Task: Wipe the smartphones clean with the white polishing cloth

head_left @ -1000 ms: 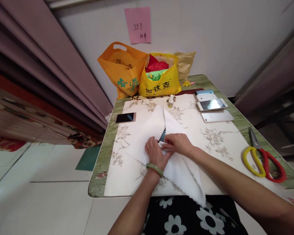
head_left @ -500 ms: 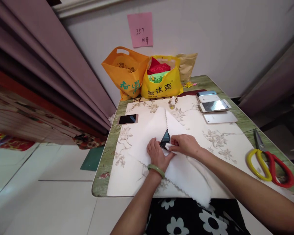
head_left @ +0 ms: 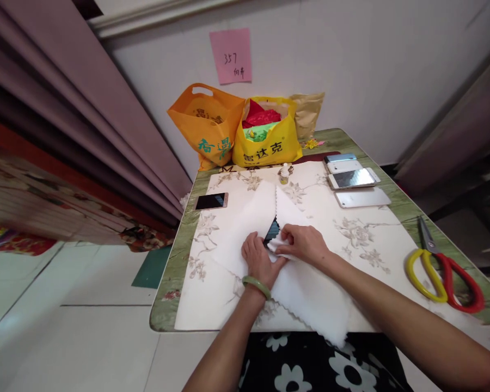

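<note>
A white cloth (head_left: 310, 294) with zigzag edges lies on the table, its flaps folded over a dark, shiny object (head_left: 271, 233) that shows only through a small gap. My left hand (head_left: 261, 264) rests on the cloth just below and left of the gap, fingers bent and thumb stretched to the right, with a green bangle on the wrist. To the right of the gap, my right hand (head_left: 304, 243) pinches the edge of a cloth flap between thumb and fingers. Most of the dark object is hidden under the cloth.
A phone (head_left: 211, 201) lies at the left; several more phones (head_left: 354, 178) lie at the right. Scissors (head_left: 430, 245) rest near the right edge. A small bottle (head_left: 285, 173) stands behind the cloth. An orange bag (head_left: 208, 122) and a yellow bag (head_left: 267, 144) stand at the back.
My right hand has drawn the pinched flap slightly over the dark object, so less of its lower part shows. My left hand stays on the cloth. The whole view has shifted slightly.
</note>
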`<state>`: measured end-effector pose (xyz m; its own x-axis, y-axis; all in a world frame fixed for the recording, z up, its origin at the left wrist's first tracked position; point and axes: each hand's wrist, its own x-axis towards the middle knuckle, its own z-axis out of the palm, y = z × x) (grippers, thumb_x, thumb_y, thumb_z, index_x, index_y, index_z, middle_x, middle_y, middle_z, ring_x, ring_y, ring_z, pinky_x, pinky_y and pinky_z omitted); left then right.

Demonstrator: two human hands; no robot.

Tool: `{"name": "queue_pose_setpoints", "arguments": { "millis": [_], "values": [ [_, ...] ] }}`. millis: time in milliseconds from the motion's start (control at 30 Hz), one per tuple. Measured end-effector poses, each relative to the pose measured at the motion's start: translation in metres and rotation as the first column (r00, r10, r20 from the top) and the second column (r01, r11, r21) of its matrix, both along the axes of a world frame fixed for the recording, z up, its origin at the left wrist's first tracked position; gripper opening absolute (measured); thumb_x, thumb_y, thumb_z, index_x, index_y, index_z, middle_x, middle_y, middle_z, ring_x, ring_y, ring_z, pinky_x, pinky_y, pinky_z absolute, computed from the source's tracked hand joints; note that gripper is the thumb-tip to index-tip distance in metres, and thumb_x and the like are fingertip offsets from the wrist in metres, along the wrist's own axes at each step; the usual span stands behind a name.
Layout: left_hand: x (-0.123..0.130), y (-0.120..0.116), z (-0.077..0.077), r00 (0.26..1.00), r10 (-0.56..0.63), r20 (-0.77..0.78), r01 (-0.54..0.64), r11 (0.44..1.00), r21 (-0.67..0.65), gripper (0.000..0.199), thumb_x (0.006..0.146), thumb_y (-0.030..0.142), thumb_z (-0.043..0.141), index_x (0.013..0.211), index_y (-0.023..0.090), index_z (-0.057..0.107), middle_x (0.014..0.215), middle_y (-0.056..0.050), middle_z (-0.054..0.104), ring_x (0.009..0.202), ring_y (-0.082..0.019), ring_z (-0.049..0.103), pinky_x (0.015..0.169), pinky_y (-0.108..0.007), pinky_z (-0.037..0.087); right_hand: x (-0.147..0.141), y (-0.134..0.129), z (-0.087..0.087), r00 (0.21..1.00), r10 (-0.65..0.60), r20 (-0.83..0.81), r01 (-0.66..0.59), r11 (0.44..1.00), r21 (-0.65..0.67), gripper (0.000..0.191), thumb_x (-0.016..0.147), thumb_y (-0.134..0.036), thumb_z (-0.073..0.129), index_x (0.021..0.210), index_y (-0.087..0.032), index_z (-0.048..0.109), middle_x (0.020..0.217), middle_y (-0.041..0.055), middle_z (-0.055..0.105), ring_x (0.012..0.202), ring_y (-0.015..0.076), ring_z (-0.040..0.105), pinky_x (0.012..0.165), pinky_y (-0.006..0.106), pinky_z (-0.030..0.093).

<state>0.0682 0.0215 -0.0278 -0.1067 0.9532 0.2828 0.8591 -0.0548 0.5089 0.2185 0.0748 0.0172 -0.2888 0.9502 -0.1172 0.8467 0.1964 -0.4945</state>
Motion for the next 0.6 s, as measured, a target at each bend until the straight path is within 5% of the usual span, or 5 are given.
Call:
{"name": "queue_pose_setpoints", "arguments": {
  "millis": [167, 367, 600],
  "values": [
    [0.0, 0.001, 0.001, 1.0, -0.001, -0.004, 0.001, 1.0, 0.011, 0.067, 0.057, 0.049, 0.079, 0.103, 0.019, 0.042, 0.125, -0.015, 0.047, 0.123, -0.034, 0.042, 0.102, -0.052, 0.031, -0.01, 0.021, -0.01, 0.977, -0.212, 0.014, 0.208, 0.968, 0.138, 0.038, 0.073, -0.062, 0.066, 0.08, -0.025, 0.058, 0.071, -0.0029, 0.066, 0.066, 0.0166, 0.058, 0.064, 0.028, 0.028],
    [-0.003, 0.002, 0.003, 1.0, -0.005, -0.023, 0.005, 1.0, 0.017, 0.064, 0.06, 0.049, 0.077, 0.104, 0.019, 0.043, 0.125, -0.015, 0.047, 0.122, -0.034, 0.042, 0.102, -0.054, 0.032, 0.0, 0.058, -0.02, 0.936, -0.349, 0.038, 0.327, 0.907, 0.265, 0.035, 0.088, -0.057, 0.051, 0.085, -0.022, 0.058, 0.079, 0.0024, 0.068, 0.074, 0.0187, 0.06, 0.069, 0.031, 0.025],
    [-0.004, -0.001, 0.004, 1.0, -0.001, -0.024, 0.0, 1.0, -0.014, 0.065, 0.061, 0.046, 0.074, 0.111, 0.019, 0.043, 0.128, -0.016, 0.047, 0.124, -0.034, 0.042, 0.103, -0.054, 0.029, 0.017, 0.052, -0.027, 0.895, -0.441, 0.067, 0.387, 0.842, 0.375, 0.031, 0.094, -0.047, 0.046, 0.087, -0.019, 0.057, 0.083, 0.0054, 0.066, 0.079, 0.0195, 0.056, 0.071, 0.031, 0.022]
  ]
}}
